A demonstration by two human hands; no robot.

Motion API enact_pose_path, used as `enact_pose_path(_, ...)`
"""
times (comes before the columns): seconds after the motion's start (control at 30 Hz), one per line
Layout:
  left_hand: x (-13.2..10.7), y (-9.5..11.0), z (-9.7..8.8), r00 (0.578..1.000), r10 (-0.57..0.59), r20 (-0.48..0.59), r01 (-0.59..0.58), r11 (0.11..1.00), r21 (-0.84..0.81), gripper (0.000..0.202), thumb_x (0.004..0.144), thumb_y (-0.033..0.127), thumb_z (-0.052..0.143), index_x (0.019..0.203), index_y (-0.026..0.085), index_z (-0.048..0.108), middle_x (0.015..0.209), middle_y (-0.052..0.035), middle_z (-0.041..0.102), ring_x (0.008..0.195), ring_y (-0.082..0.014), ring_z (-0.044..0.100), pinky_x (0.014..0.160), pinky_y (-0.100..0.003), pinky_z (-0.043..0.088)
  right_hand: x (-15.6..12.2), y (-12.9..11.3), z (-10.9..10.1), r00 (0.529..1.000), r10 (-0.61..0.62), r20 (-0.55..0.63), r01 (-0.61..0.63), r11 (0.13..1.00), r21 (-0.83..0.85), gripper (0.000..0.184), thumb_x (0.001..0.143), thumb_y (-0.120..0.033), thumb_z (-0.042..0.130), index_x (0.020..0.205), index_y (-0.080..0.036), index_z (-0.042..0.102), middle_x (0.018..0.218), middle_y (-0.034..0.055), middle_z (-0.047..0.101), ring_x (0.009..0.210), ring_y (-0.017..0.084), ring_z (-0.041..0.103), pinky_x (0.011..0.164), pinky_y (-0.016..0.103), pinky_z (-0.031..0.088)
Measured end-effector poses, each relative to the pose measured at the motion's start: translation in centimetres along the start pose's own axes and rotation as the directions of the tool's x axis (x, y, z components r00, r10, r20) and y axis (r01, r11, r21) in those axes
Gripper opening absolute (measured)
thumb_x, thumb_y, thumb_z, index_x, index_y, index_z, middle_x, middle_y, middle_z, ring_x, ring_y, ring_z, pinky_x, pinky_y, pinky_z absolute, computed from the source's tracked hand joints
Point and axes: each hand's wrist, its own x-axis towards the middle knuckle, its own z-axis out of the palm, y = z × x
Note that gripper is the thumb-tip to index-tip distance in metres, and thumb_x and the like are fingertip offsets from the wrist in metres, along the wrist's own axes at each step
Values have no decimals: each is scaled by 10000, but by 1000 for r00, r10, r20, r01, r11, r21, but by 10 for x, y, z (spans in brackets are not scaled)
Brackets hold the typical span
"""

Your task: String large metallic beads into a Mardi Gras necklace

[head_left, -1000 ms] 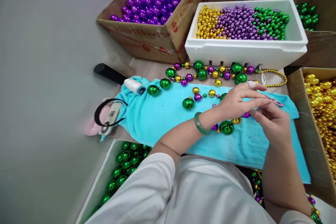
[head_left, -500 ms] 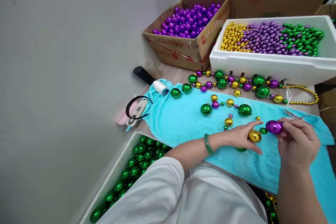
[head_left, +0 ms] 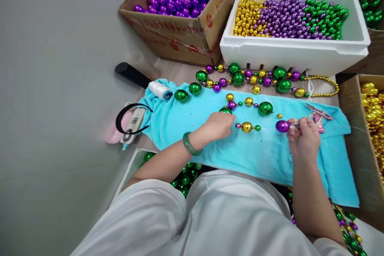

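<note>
My right hand (head_left: pixel 304 136) is closed at the right of the turquoise towel (head_left: pixel 207 148), its fingertips pinching the end of a shiny purple bead (head_left: pixel 282 126). From that bead a thin clear thread runs left to a small green bead (head_left: pixel 257 128), a gold bead (head_left: pixel 246 127) and a small purple bead (head_left: pixel 238 125). My left hand (head_left: pixel 217 125), with a green bangle (head_left: pixel 191 144) at the wrist, is closed left of them. Its fingertips overlap a large green bead (head_left: pixel 225 110); what they grip is hidden. Loose beads, including a large green one (head_left: pixel 265 108), lie beyond.
A finished-looking bead necklace (head_left: pixel 238 79) lies along the towel's far edge. Behind stand a white foam box (head_left: pixel 288 54) of small beads and a carton (head_left: pixel 168 34) of purple beads. Clothespins (head_left: pixel 319 111), a thread spool (head_left: pixel 160 89) and a black headband (head_left: pixel 121 120) lie around.
My left hand has moved left, away from my right hand, and its spread fingers have closed. Thread now shows between the purple bead and the small green bead. The view has shifted.
</note>
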Motion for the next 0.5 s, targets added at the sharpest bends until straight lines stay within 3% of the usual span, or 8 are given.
enact_pose_path(0.1, -7, 13, 17, 996, -31, -79, 37, 996, 80, 406, 745, 330, 721, 1083, 137, 610, 993, -142, 649, 960, -298, 591, 820, -380, 450, -5, 9, 3, 1000, 21, -22, -21, 1000, -19, 346, 740, -413, 712, 837, -224, 439, 677, -22, 667, 409, 64, 510, 328, 149, 339)
enact_pose_path(0.17, -9, 30, 26, 985, -24, -168, 23, 1000, -12, 576, 739, 433, 732, 1200, 130, 566, 1052, -159, 632, 1013, -322, 567, 872, -422, 438, -11, 15, 7, 999, 26, -23, -26, 999, -19, 330, 741, -395, 711, 851, -229, 448, 656, -36, 662, 420, 74, 531, 351, 162, 376)
enact_pose_path(0.23, -4, 50, 32, 963, 7, -269, -65, 976, -209, 668, 773, 502, 683, 1307, 146, 499, 1152, -167, 603, 1087, -322, 540, 943, -444, 413, -16, 20, 11, 999, 46, 0, -46, 999, -29, 309, 733, -369, 718, 866, -223, 481, 655, -38, 662, 459, 88, 567, 393, 183, 431)
enact_pose_path(0.37, 18, 82, 49, 910, 68, -409, -329, 718, -613, 537, 847, 472, 609, 1297, 195, 516, 1223, -128, 590, 1144, -266, 529, 997, -406, 403, -24, 24, 14, 994, 92, 59, -87, 993, -76, 273, 729, -372, 722, 857, -182, 575, 688, -3, 671, 541, 116, 627, 463, 225, 499)
enact_pose_path(0.43, 28, 88, 58, 914, 78, -399, -360, 610, -706, 421, 858, 421, 607, 1210, 192, 579, 1135, -101, 633, 1055, -234, 569, 954, -378, 432, -25, 22, 12, 997, 58, 53, -53, 994, -93, 263, 750, -383, 711, 845, -173, 585, 698, 6, 674, 556, 120, 640, 467, 222, 499)
enact_pose_path(0.5, 33, 88, 63, 923, 91, -374, -352, 590, -727, 351, 847, 368, 625, 1146, 184, 613, 1073, -85, 649, 996, -214, 581, 931, -360, 445, -25, 19, 9, 1000, 5, 29, -2, 995, -99, 261, 788, -409, 681, 865, -190, 561, 714, 5, 683, 553, 118, 645, 436, 196, 466)
